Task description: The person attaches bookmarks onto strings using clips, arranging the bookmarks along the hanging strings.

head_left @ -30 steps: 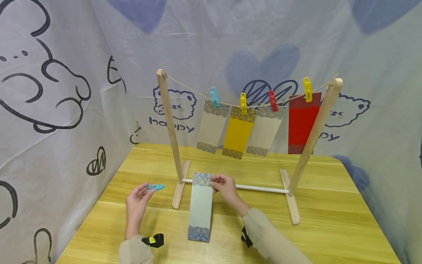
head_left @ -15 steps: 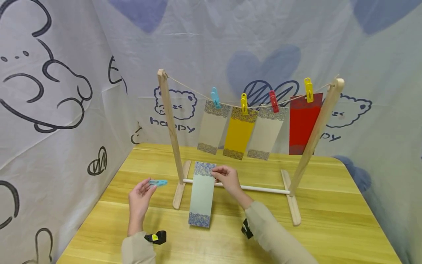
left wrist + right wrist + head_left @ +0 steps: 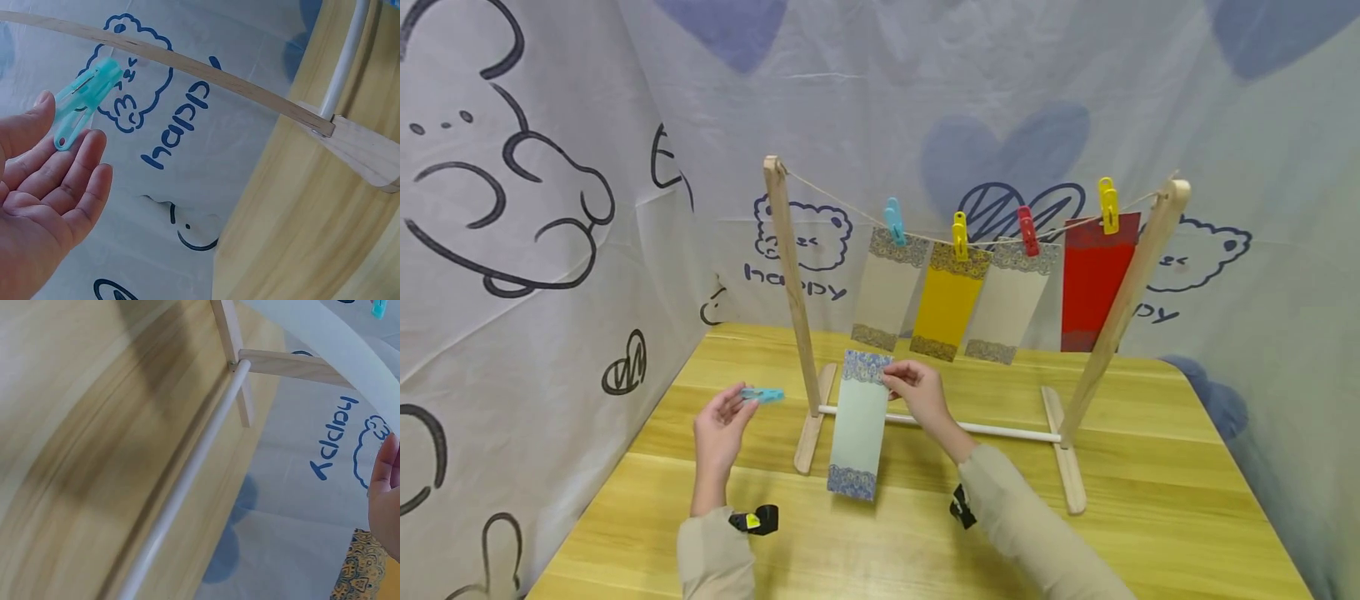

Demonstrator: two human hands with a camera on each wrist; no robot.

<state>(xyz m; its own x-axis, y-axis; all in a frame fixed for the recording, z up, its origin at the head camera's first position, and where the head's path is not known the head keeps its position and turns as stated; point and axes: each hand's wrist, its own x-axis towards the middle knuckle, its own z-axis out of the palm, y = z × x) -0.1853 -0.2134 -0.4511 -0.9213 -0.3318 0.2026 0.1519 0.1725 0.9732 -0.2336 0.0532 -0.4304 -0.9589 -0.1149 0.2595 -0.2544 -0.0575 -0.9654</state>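
In the head view my left hand pinches a light blue clothespin between thumb and fingers, left of the rack. The left wrist view shows the same clothespin with its handle end at the thumb and fingers. My right hand pinches the upper right edge of a pale paper card with blue patterned bands at both ends. This card hangs tilted in front of the rack's white bar. In the right wrist view, part of my right hand shows at the right edge beside the card.
A wooden rack's left post and right post carry a string. Clipped to it are a cream card by a blue clothespin, a yellow card, another cream card and a red card.
Both hands have risen and moved slightly forward, the left with the clothespin and the right with the pale card. The cards on the string hang as before.
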